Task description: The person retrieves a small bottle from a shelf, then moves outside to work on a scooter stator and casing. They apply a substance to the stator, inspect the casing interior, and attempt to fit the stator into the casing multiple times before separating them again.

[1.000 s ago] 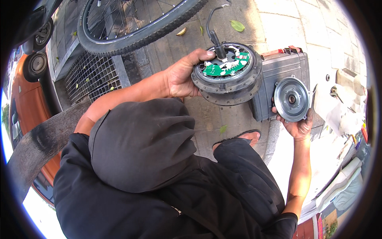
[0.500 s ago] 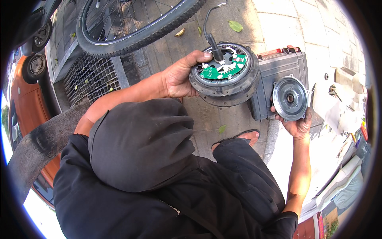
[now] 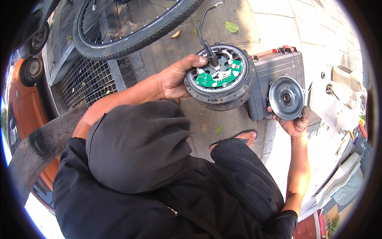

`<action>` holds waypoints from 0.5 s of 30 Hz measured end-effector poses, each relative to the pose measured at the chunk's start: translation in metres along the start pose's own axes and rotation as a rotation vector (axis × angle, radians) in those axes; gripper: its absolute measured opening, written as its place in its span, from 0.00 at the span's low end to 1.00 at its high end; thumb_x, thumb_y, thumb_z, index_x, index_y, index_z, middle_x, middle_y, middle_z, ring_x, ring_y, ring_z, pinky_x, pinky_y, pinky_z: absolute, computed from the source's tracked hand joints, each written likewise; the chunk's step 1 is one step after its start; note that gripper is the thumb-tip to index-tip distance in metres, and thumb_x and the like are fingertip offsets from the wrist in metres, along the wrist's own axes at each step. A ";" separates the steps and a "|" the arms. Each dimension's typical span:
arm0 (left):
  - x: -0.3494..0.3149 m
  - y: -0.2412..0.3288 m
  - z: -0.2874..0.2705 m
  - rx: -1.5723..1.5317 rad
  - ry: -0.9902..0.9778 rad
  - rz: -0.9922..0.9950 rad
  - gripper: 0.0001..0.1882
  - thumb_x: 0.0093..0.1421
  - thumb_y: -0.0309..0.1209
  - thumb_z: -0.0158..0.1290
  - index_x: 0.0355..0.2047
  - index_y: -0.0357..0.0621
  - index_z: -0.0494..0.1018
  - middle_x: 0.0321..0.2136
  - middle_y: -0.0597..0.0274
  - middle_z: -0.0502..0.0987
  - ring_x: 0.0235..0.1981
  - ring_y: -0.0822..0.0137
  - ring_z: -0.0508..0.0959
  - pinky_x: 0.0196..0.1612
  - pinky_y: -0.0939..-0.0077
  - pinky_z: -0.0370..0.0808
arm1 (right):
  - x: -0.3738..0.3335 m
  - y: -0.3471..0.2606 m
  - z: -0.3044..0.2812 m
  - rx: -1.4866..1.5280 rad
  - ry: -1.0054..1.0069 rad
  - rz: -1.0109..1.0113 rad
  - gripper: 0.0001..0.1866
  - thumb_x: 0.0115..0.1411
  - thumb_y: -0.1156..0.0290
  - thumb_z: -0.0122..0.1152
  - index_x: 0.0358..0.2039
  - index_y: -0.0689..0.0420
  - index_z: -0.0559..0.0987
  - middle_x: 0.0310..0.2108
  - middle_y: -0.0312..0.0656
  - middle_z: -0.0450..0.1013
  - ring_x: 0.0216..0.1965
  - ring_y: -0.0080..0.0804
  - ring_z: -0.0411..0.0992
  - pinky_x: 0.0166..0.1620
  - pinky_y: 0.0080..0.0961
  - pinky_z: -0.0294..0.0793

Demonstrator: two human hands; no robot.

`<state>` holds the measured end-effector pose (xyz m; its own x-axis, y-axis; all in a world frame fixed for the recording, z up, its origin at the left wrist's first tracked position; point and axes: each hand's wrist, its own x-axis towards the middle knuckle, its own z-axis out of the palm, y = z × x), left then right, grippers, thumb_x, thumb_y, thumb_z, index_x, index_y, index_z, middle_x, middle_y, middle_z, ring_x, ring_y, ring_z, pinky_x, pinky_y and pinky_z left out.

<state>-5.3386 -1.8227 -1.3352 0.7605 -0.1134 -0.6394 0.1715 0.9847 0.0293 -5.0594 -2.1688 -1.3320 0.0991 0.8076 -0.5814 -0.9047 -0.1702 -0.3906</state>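
My left hand (image 3: pixel 177 76) grips the left rim of an opened wheel hub motor (image 3: pixel 223 99), thumb on top near the axle and fingers hidden underneath. A green circuit board (image 3: pixel 217 81) with white paste shows in its open face. From the black axle sleeve in its middle, a black cable (image 3: pixel 201 24) rises and curves away. To the right, my right hand (image 3: pixel 295 125) holds a round silver hub motor cover (image 3: pixel 278 101) by its lower edge. The cover's inner side, with a bearing at the centre, faces up. Motor and cover are apart.
A grey hard tool case (image 3: pixel 260 97) stands on the paving behind the motor and cover. A bicycle wheel (image 3: pixel 119 53) lies at the far left above a metal drain grate (image 3: pixel 85 77). White sheeting and loose parts (image 3: pixel 338 99) are at the right; an orange car (image 3: pixel 30 103) is at the left.
The motor tilts slightly and shows more of its face toward me. The cover has turned a little in my right hand. Both hands keep their grips.
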 end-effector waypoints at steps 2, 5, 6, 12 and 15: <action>0.000 -0.001 0.001 -0.018 0.020 0.011 0.27 0.62 0.34 0.64 0.56 0.30 0.76 0.51 0.43 0.84 0.50 0.54 0.86 0.63 0.53 0.81 | 0.000 -0.001 0.001 -0.005 0.007 0.000 0.63 0.53 0.38 0.78 0.77 0.56 0.54 0.70 0.72 0.59 0.60 0.69 0.73 0.50 0.45 0.83; -0.001 0.000 0.002 -0.012 0.000 0.005 0.26 0.62 0.34 0.64 0.56 0.30 0.76 0.50 0.42 0.84 0.50 0.53 0.86 0.62 0.54 0.82 | 0.001 -0.001 -0.001 -0.020 0.015 0.003 0.64 0.52 0.37 0.78 0.77 0.56 0.54 0.70 0.73 0.59 0.60 0.68 0.74 0.50 0.44 0.83; -0.001 0.000 0.001 -0.006 -0.002 0.005 0.26 0.61 0.34 0.64 0.56 0.30 0.76 0.50 0.42 0.84 0.50 0.53 0.86 0.62 0.54 0.82 | 0.001 0.000 -0.002 -0.019 0.014 0.006 0.64 0.52 0.37 0.78 0.77 0.56 0.54 0.70 0.72 0.59 0.60 0.68 0.74 0.50 0.44 0.83; -0.001 0.001 -0.001 0.003 -0.030 0.008 0.27 0.61 0.35 0.65 0.56 0.29 0.76 0.50 0.42 0.84 0.50 0.54 0.86 0.61 0.56 0.83 | 0.003 0.000 -0.004 -0.004 0.002 0.012 0.62 0.53 0.37 0.77 0.77 0.56 0.56 0.69 0.71 0.60 0.60 0.68 0.73 0.50 0.47 0.82; 0.000 0.000 -0.001 0.003 -0.028 0.000 0.28 0.61 0.35 0.65 0.57 0.29 0.75 0.51 0.41 0.84 0.50 0.54 0.86 0.61 0.56 0.83 | 0.003 0.001 -0.006 0.006 -0.011 0.004 0.59 0.54 0.37 0.76 0.76 0.55 0.58 0.68 0.67 0.63 0.60 0.69 0.74 0.50 0.49 0.82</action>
<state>-5.3394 -1.8230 -1.3365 0.7779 -0.1175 -0.6173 0.1734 0.9844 0.0312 -5.0573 -2.1698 -1.3388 0.0907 0.8132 -0.5749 -0.9076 -0.1701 -0.3838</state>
